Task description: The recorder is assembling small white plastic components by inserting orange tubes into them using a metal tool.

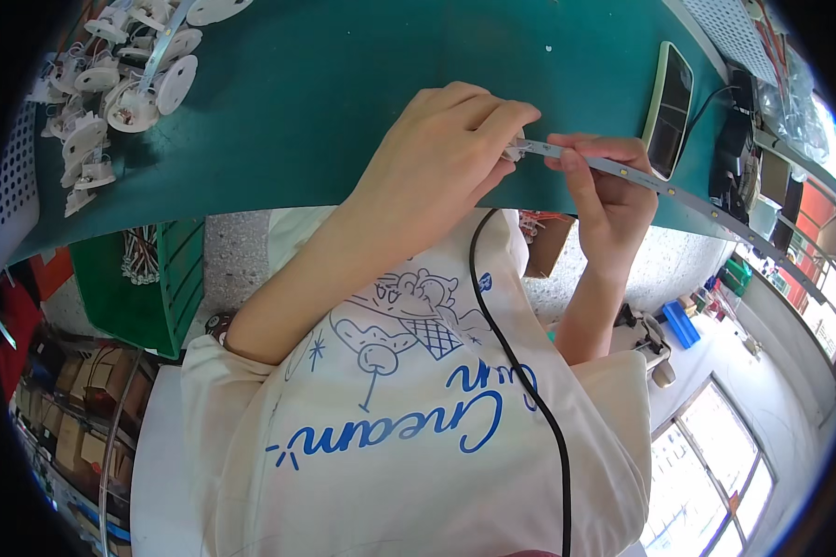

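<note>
A long, narrow LED strip [683,197] runs from between my hands out past the table's right edge, with small yellowish LEDs along its pale face. My right hand [613,186] pinches it between thumb and fingers, close to its inner end. At that end, the bent fingers of my left hand [446,139] close around a small white end piece [515,149]. Those fingers cover most of the piece, so its shape and how it joins the strip cannot be made out.
White round end pieces with wires [132,104] lie heaped at the table's far left. A smartphone [669,111] rests on the green tabletop [297,84] at right, beside a dark cable. Below the table's left edge stands a green crate [184,278] holding wire bundles. A black cord [520,367] hangs down my front.
</note>
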Motion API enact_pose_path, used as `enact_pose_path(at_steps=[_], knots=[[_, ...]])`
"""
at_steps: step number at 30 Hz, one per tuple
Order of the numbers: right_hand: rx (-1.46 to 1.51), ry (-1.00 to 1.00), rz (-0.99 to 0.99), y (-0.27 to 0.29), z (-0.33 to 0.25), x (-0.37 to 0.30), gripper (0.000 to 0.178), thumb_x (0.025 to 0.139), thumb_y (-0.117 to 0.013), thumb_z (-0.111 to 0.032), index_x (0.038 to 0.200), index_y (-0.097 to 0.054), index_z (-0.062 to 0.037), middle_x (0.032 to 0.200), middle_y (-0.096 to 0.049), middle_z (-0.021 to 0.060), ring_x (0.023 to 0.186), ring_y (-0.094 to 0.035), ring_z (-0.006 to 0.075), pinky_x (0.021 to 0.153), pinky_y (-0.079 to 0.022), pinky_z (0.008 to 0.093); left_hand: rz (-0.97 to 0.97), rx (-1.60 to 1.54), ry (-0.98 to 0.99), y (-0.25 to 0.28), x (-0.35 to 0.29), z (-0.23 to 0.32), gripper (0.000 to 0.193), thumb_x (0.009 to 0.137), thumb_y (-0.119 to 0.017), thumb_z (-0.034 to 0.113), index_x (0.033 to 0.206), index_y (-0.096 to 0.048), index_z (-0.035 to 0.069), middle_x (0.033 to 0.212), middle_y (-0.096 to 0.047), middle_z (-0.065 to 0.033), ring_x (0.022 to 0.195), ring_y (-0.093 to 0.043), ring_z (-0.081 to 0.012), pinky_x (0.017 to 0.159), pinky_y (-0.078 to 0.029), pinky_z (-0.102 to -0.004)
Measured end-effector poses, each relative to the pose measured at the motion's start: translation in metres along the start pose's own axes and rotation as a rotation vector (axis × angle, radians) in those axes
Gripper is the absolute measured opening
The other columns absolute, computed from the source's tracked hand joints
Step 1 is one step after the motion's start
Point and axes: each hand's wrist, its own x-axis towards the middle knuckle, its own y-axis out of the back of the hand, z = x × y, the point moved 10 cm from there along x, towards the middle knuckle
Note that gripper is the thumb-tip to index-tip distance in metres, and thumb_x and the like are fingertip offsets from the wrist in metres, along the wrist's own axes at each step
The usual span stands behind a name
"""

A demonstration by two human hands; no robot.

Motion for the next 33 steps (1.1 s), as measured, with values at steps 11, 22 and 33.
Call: enact_pose_path(at_steps=[11, 22, 33], knots=[[-0.435, 0.046, -0.076, -0.011, -0.022, 0.010, 0.013, 0.082, -0.071, 0.001, 0.091, -0.061, 0.0017, 0.091, -0.069, 0.0094, 0.087, -0.067, 0.0153, 0.076, -0.056, 0.0274, 0.038, -0.021, -0.016, 0.003, -0.001, 0.000, 0.041, 0.076, -0.073, 0.011, 0.115, -0.060, 0.010, 0.102, -0.066, -0.0046, 0.099, -0.060, -0.0254, 0.084, -0.049, -0.0375], [-0.472, 0.105, -0.075, -0.016, -0.028, 0.015, 0.013, 0.079, -0.074, -0.002, 0.087, -0.064, -0.0024, 0.083, -0.070, 0.0059, 0.078, -0.068, 0.0144, 0.068, -0.055, 0.0254, 0.048, -0.064, -0.032, 0.004, -0.002, 0.001, 0.047, 0.072, -0.073, 0.003, 0.115, -0.056, 0.005, 0.097, -0.065, -0.0106, 0.098, -0.061, -0.0289, 0.085, -0.049, -0.0396], [-0.696, 0.230, -0.137, -0.032, -0.047, 0.016, 0.012, 0.078, -0.071, 0.001, 0.085, -0.063, -0.0023, 0.078, -0.067, 0.0079, 0.071, -0.068, 0.0161, 0.059, -0.051, 0.0261, 0.047, -0.094, -0.015, 0.001, -0.004, -0.002, 0.047, 0.075, -0.072, 0.005, 0.118, -0.054, 0.006, 0.098, -0.064, -0.0101, 0.099, -0.059, -0.0286, 0.085, -0.048, -0.0386]])
